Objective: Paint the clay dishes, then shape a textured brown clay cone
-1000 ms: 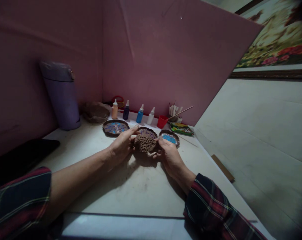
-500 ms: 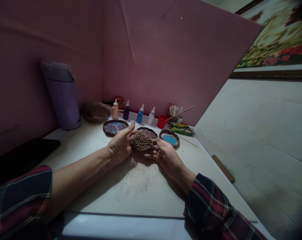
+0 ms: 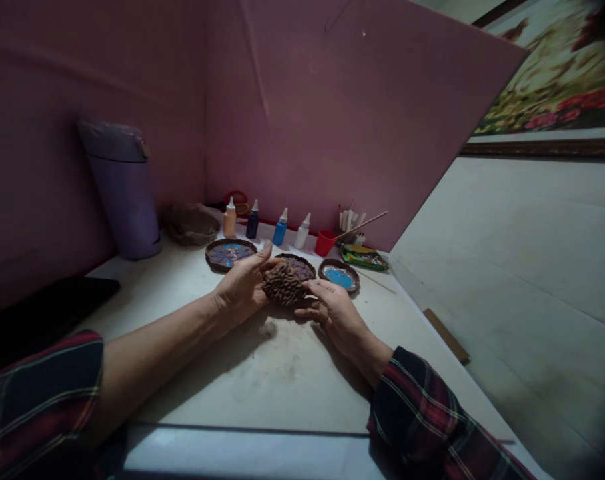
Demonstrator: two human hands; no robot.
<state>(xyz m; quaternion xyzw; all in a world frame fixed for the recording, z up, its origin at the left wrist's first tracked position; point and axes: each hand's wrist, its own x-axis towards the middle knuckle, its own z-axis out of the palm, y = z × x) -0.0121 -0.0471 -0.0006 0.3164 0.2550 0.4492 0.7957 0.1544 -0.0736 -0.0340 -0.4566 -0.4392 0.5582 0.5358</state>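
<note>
Between my hands is a brown, rounded clay piece (image 3: 284,284) covered in overlapping bumps like a pinecone, held just above the table. My left hand (image 3: 245,283) grips it from the left, thumb up and fingers behind it. At its right edge, the fingers of my right hand (image 3: 335,310) close on the rim, with lower fingers stretched out beneath. Right behind the piece lies a brown-rimmed dish with purple paint (image 3: 302,268), partly hidden. A dish with blue and purple paint (image 3: 231,255) sits to the left, and one with bright blue paint (image 3: 339,277) to the right.
Paint bottles in peach (image 3: 229,220), dark purple (image 3: 253,221), blue (image 3: 280,230) and white (image 3: 303,233) stand at the back. Beside them are a red cup (image 3: 325,244) with a brush and a green packet (image 3: 365,258). A purple tumbler (image 3: 125,200) and brown lump (image 3: 191,225) stand left.
The clay piece has tilted, so its bumpy face shows rounder and sits slightly lower. My right hand's fingers have shifted along its right edge; the left hand has barely moved.
</note>
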